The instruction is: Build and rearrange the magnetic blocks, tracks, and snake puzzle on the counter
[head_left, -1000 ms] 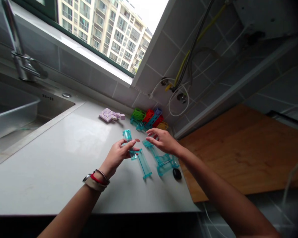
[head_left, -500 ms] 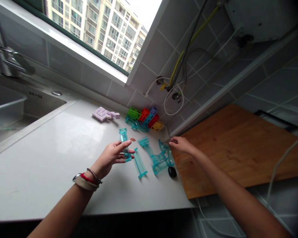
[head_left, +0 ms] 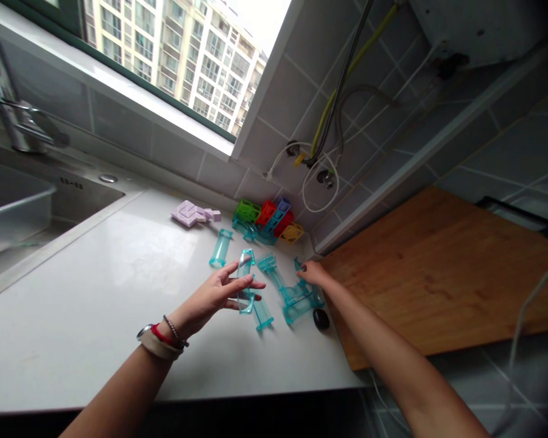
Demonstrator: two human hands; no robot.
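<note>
My left hand (head_left: 217, 293) hovers over the white counter (head_left: 95, 286), its fingers pinching a clear teal plastic piece (head_left: 245, 281) held upright. Below it another teal piece (head_left: 261, 311) lies flat. My right hand (head_left: 311, 274) rests with curled fingers on a cluster of joined teal track pieces (head_left: 292, 295) by the counter's right edge; what its fingertips grip is not clear. A separate teal tube (head_left: 220, 247) lies on the counter further back.
A pile of green, red, blue and yellow blocks (head_left: 269, 220) and a lilac block set (head_left: 192, 213) sit near the tiled wall. A black oval object (head_left: 321, 319) lies by the wooden board (head_left: 438, 267). A steel sink (head_left: 22, 207) is at left.
My left hand has lifted a teal piece upright, leaving one tube lying on the counter behind it. My right hand swung right to the board's edge, then settled on the joined teal pieces.
</note>
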